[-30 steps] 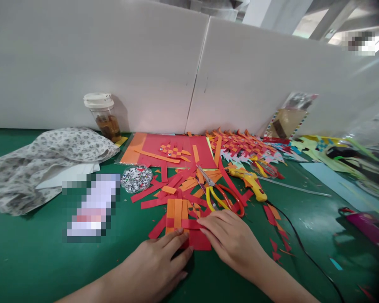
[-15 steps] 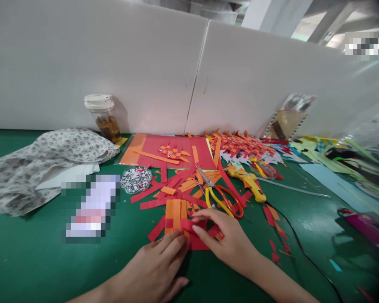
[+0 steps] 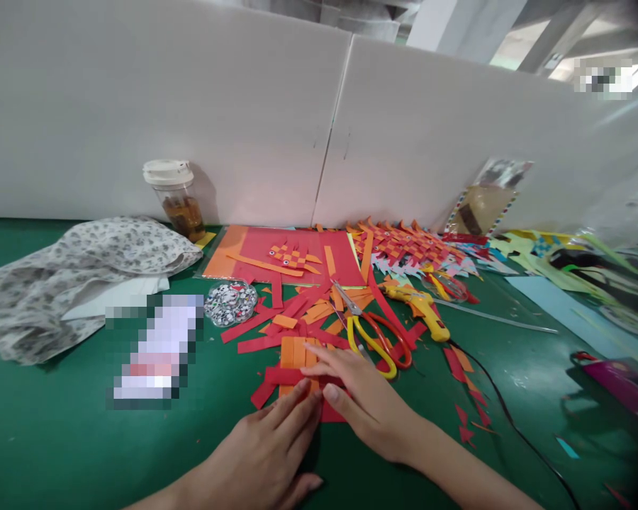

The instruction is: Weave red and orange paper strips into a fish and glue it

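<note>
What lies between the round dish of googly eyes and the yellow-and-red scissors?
In the head view, loose red and orange paper strips lie between the dish of googly eyes and the scissors.

no readable text, labels blurred out

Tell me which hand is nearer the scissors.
Right. The right hand lies just beside the scissors, close to their handles; the left hand sits farther off, below them.

Green table (image 3: 58, 425) with paper strips (image 3: 276, 319), scissors (image 3: 372, 336), glue gun (image 3: 422, 308), cloth (image 3: 79, 273).
</note>
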Action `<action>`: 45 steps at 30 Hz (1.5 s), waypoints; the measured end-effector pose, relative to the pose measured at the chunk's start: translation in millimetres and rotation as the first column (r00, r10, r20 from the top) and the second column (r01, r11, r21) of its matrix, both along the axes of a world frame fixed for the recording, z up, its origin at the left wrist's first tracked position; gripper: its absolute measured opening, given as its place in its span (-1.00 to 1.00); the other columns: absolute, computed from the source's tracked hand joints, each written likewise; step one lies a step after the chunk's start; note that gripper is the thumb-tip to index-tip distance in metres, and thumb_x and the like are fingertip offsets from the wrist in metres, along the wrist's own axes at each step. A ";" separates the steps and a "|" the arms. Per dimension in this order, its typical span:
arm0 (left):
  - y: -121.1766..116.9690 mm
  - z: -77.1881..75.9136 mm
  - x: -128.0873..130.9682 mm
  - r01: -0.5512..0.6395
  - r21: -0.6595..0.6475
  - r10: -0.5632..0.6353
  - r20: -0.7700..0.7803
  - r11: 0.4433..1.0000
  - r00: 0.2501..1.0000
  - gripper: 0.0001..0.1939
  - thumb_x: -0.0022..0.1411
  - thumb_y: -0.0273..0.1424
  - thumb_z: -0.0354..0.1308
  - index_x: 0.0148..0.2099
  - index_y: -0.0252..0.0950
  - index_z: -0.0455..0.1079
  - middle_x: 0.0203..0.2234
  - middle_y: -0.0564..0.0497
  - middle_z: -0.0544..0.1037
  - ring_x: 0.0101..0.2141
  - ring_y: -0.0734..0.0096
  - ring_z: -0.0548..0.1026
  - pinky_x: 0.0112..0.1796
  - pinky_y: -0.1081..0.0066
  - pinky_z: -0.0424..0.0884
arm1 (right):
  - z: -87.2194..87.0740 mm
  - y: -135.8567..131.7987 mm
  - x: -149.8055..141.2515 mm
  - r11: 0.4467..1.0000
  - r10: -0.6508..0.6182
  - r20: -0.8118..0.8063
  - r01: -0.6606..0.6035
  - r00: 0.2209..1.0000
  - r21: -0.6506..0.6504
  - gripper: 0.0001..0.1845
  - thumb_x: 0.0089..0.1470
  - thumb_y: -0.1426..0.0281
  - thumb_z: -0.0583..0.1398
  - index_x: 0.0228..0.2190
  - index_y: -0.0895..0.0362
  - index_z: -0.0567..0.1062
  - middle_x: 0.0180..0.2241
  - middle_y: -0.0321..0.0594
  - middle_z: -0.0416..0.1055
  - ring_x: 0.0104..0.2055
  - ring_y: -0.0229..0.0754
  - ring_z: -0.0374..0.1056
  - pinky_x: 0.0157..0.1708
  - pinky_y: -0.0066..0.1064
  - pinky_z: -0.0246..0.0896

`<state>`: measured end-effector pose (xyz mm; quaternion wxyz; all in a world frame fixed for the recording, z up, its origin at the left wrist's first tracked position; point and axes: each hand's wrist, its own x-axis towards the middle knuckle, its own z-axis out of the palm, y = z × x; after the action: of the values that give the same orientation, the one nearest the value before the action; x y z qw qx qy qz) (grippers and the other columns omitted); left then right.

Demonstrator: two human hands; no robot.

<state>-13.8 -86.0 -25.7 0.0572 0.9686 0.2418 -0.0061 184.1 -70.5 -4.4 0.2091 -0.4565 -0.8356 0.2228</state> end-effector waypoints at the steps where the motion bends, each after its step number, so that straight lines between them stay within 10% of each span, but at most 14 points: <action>1: -0.1 -0.2 -0.2 -0.002 -0.001 0.002 -0.002 1.000 1.000 -0.44 0.29 -0.21 -0.10 0.18 -0.52 0.14 0.14 -0.31 0.23 0.13 -0.06 0.19 -0.10 0.18 0.43 | 1.7 3.7 4.9 0.998 -0.039 0.012 0.039 0.999 0.056 -0.53 0.18 0.25 0.01 0.11 0.05 0.15 -0.09 -0.21 0.44 -0.01 -0.14 0.28 -0.02 -0.27 0.13; 3: -0.3 -1.3 -0.7 -0.005 0.003 0.005 0.000 1.000 1.000 -0.45 0.30 -0.22 -0.11 0.19 -0.50 0.13 0.17 -0.28 0.19 0.13 -0.07 0.19 -0.12 0.17 0.44 | 5.7 16.6 24.1 0.943 -0.235 0.017 0.223 0.972 0.248 -0.60 0.15 0.25 0.06 0.02 0.08 0.25 -0.12 -0.17 0.44 -0.07 -0.14 0.33 -0.05 -0.30 0.17; 7: -0.9 -4.7 -1.9 -0.031 -0.004 0.031 0.005 1.000 0.999 -0.46 0.30 -0.22 -0.12 0.21 -0.44 0.10 0.19 -0.20 0.16 0.15 -0.07 0.14 -0.19 0.20 0.49 | 7.1 53.7 90.1 0.570 -0.761 0.138 0.551 0.634 0.609 -0.59 0.04 0.25 0.12 -0.13 0.26 0.35 -0.22 0.06 0.42 -0.14 0.08 0.34 -0.18 -0.19 0.22; 10: -0.8 -6.7 -2.2 -0.033 -0.012 0.033 0.015 0.999 0.999 -0.47 0.30 -0.22 -0.10 0.21 -0.43 0.12 0.18 -0.19 0.18 0.15 -0.06 0.14 -0.19 0.20 0.50 | -0.9 70.3 130.7 0.567 -0.823 0.393 0.636 0.410 0.524 -0.44 -0.03 0.14 0.15 -0.13 0.35 0.32 -0.29 0.13 0.43 -0.25 0.14 0.38 -0.35 -0.22 0.23; 14: -0.4 -6.6 -1.4 -0.034 -0.017 0.034 0.015 0.999 0.999 -0.47 0.29 -0.23 -0.09 0.20 -0.44 0.12 0.18 -0.19 0.18 0.15 -0.06 0.15 -0.21 0.21 0.51 | -13.9 69.1 143.6 0.553 -0.816 0.449 0.715 0.363 0.428 -0.46 0.01 0.14 0.09 -0.07 0.26 0.29 -0.31 0.01 0.45 -0.34 0.03 0.41 -0.47 -0.33 0.18; 22: -0.8 -6.7 -1.0 -0.024 0.012 0.024 0.037 1.000 0.999 -0.48 0.29 -0.23 -0.08 0.19 -0.45 0.14 0.17 -0.18 0.19 0.14 -0.05 0.17 -0.18 0.20 0.50 | -17.9 55.9 151.8 0.343 -0.862 0.074 0.470 0.501 0.813 -0.55 0.09 0.27 0.08 -0.01 0.23 0.28 -0.13 0.02 0.36 -0.10 -0.02 0.30 -0.19 -0.32 0.20; 28: -0.2 -7.6 -1.6 -0.022 0.029 0.021 0.036 0.999 0.999 -0.48 0.28 -0.23 -0.06 0.18 -0.46 0.16 0.16 -0.19 0.21 0.13 -0.05 0.19 -0.22 0.22 0.52 | -13.6 54.5 158.1 0.320 -0.859 0.184 0.221 0.478 0.921 -0.57 0.10 0.34 0.09 0.03 0.09 0.29 -0.09 -0.02 0.34 -0.13 0.01 0.28 -0.22 -0.28 0.15; 35: -2.2 -7.9 -1.7 -0.030 0.009 0.030 0.020 1.000 0.999 -0.48 0.29 -0.23 -0.08 0.19 -0.45 0.14 0.17 -0.19 0.19 0.14 -0.04 0.17 -0.19 0.21 0.50 | -14.7 58.0 140.0 0.318 -0.930 0.184 0.446 0.318 0.837 -0.47 0.11 0.26 0.04 0.11 0.11 0.17 -0.28 -0.07 0.37 -0.33 -0.06 0.31 -0.48 -0.35 0.05; 45: 0.2 -4.7 0.6 -0.046 -0.008 0.046 -0.005 0.999 0.999 -0.49 0.28 -0.25 -0.06 0.20 -0.41 0.14 0.17 -0.17 0.20 0.14 -0.02 0.18 -0.17 0.25 0.49 | -12.7 55.9 112.7 0.421 -0.900 0.275 0.507 0.339 0.753 -0.04 -0.12 -0.14 0.08 0.15 0.21 0.07 -0.23 0.05 0.27 -0.28 0.06 0.25 -0.40 -0.27 0.13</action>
<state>-13.2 -85.9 -30.3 0.0606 0.9625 0.2643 -0.0079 296.9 -14.6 -17.1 0.1014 -0.7514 -0.5683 -0.3196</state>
